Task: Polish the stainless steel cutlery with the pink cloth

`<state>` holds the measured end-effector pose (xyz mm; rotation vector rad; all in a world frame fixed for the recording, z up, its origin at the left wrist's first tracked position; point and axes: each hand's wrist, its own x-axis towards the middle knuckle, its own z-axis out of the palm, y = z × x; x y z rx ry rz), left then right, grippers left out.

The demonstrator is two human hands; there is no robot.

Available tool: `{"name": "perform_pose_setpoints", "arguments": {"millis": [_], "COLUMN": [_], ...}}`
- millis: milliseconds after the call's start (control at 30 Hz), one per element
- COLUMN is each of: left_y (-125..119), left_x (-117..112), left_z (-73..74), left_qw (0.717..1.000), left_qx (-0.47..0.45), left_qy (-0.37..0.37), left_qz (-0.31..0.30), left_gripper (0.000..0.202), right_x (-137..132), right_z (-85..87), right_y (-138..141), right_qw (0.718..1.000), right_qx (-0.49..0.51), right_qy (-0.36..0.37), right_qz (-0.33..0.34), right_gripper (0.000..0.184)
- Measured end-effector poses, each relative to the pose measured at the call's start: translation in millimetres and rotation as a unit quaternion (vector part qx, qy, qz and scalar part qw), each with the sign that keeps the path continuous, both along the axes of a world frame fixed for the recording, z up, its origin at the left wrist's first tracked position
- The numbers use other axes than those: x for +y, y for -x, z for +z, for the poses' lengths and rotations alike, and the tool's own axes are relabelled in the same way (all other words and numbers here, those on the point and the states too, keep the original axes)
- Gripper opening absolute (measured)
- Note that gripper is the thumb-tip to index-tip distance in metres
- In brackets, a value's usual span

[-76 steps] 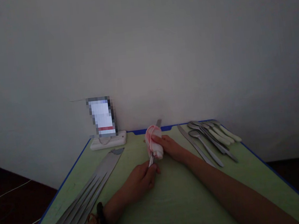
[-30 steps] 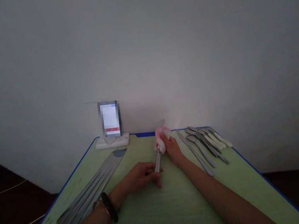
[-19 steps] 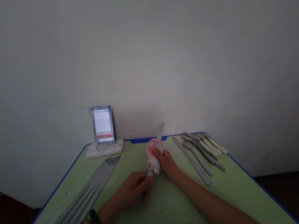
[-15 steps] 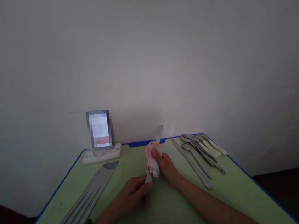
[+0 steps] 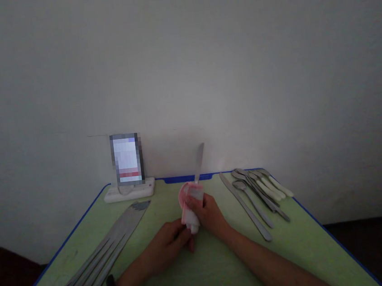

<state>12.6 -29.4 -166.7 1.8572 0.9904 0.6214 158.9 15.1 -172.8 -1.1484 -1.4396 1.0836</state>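
Observation:
A table knife (image 5: 199, 162) points up and away from me, its blade rising out of a pink-and-white cloth (image 5: 193, 202). My right hand (image 5: 207, 210) is closed on the cloth, thumb on top, with the cloth wrapped around the knife's middle. Just below, my left hand (image 5: 174, 240) grips the handle end, which the cloth and fingers now hide. To the left lie several overlapping table knives (image 5: 110, 251). On the right, nearest my right hand, are another table knife (image 5: 245, 205) and a spoon (image 5: 254, 203).
Several more pieces of cutlery (image 5: 263, 194), some with cream handles, lie in a bunch at the far right. A phone (image 5: 127, 159) with a blurred screen stands on a white base (image 5: 130, 191) at the back left. The green table (image 5: 205, 278) has a blue edge against a wall.
The cloth has slid down the knife toward my left hand, so more blade shows and the handle is covered. The view has shifted slightly.

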Motion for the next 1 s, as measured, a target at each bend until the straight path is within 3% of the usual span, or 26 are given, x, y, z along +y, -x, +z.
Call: {"name": "perform_pose_setpoints", "arguments": {"millis": [533,633,800,867,1000], "left_y": [0.6,1.1,-0.6,-1.0,-0.7], "left_x": [0.2,-2.4,-6.9,-5.5,-0.7], "left_z": [-3.8,-0.9,3.9,2.3,-3.1], "left_qw": [0.999,0.998,0.994,0.998,0.998], "left_qx": [0.033,0.053,0.085,0.06,0.024], "left_qy": [0.01,-0.006,-0.056,-0.036,-0.036], "left_qz": [0.008,-0.019,-0.036,-0.008,0.055], "left_gripper": [0.036,0.035,0.032,0.032,0.038], "right_x": [-0.8,4.4,14.9,15.7,11.4], "right_z": [-1.3,-1.2,-2.3,-3.6,-3.9], "right_y": [0.9,-0.2,-3.7,-4.5,-4.8], "right_qw": [1.0,0.997,0.963,0.966,0.99], "right_qx": [0.005,0.071,0.248,0.239,0.127], "right_qy": [-0.006,0.039,0.101,0.094,0.062], "right_qz": [0.027,0.012,-0.012,-0.01,0.014], "right_gripper": [0.038,0.044,0.047,0.045,0.041]}}
